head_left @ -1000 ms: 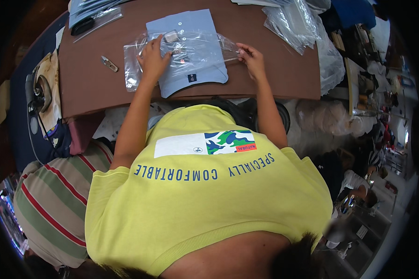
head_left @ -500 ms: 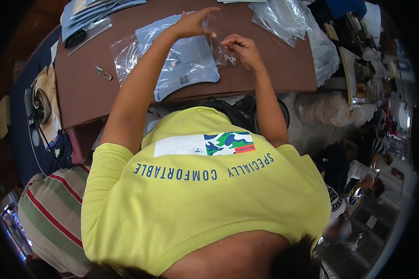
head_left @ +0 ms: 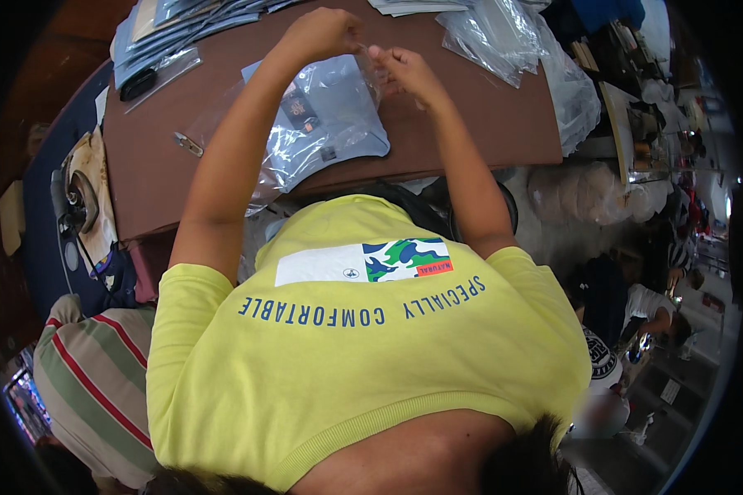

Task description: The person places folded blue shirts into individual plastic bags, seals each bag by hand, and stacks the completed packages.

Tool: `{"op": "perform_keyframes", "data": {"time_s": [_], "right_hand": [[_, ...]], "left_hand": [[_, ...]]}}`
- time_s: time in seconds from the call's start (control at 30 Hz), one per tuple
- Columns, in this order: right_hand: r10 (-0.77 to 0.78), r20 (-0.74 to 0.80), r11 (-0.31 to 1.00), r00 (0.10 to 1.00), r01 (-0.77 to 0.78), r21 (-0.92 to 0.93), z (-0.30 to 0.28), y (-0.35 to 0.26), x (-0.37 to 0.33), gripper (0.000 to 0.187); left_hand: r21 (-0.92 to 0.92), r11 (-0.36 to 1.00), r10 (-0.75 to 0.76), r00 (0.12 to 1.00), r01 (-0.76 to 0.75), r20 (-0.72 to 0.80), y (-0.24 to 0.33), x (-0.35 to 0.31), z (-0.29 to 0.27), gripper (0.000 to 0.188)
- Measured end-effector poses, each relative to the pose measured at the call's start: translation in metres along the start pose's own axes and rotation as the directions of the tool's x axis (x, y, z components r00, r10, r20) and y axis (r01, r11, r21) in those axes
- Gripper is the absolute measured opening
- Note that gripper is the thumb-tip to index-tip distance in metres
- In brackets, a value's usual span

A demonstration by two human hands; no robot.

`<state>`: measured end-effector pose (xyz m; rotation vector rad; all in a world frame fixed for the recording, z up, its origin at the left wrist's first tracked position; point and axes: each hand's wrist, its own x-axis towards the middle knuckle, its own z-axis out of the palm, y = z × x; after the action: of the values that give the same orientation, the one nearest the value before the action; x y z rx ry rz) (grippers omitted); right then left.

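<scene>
A folded light-blue garment (head_left: 347,111) with a dark tag lies on the brown table in front of me. A clear plastic bag (head_left: 276,169) covers it, its loose film bunched at the near left. Beyond the garment's far right corner my left hand (head_left: 326,35) is closed, thumb and fingers pinched on the bag's film. Close beside it my right hand (head_left: 409,73) pinches the same film, fingertips almost touching the left hand's. The film between the fingers is thin and hard to make out.
Thread snips (head_left: 188,144) lie left of my left forearm. Stacked blue garments (head_left: 169,37) and a black object (head_left: 138,84) are at the far left; clear bags (head_left: 499,41) hang over the right edge of the brown table (head_left: 504,124). A person in a striped shirt (head_left: 99,379) is at my left.
My left hand has gone from spread fingers to a pinch and moved slightly away from me. My right hand has shifted up and left toward it. The bag's loose film has moved nearer me.
</scene>
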<state>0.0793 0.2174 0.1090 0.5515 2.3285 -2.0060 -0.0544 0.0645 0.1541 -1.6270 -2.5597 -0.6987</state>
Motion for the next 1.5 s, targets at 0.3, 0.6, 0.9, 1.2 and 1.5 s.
{"op": "perform_keyframes", "data": {"time_s": [0.3, 0.6, 0.9, 1.2, 1.5], "right_hand": [[-0.373, 0.166, 0.787, 0.913, 0.406, -0.464, 0.004, -0.037, 0.058, 0.015], [-0.266, 0.37, 0.838, 0.89, 0.403, -0.369, -0.004, -0.105, 0.095, 0.019], [-0.509, 0.516, 0.563, 0.689, 0.72, -0.406, 0.006, -0.14, 0.102, 0.012], [-0.709, 0.433, 0.451, 0.557, 0.83, -0.329, -0.001, -0.136, 0.125, 0.013], [-0.508, 0.119, 0.785, 0.853, 0.515, -0.345, 0.006, -0.126, 0.131, 0.04]], "left_hand": [[-0.103, 0.979, -0.15, 0.961, 0.178, 0.234, -0.035, -0.007, -0.088, 0.028], [-0.251, 0.934, -0.253, 0.967, 0.255, 0.043, -0.065, 0.002, -0.145, 0.012], [-0.118, 0.951, -0.309, 0.914, 0.287, -0.263, -0.077, 0.008, -0.177, 0.011], [-0.185, 0.959, -0.267, 0.903, 0.215, -0.336, -0.097, 0.008, -0.176, 0.009], [-0.304, 0.929, -0.285, 0.933, 0.211, -0.221, -0.056, 0.013, -0.165, 0.009]]}}
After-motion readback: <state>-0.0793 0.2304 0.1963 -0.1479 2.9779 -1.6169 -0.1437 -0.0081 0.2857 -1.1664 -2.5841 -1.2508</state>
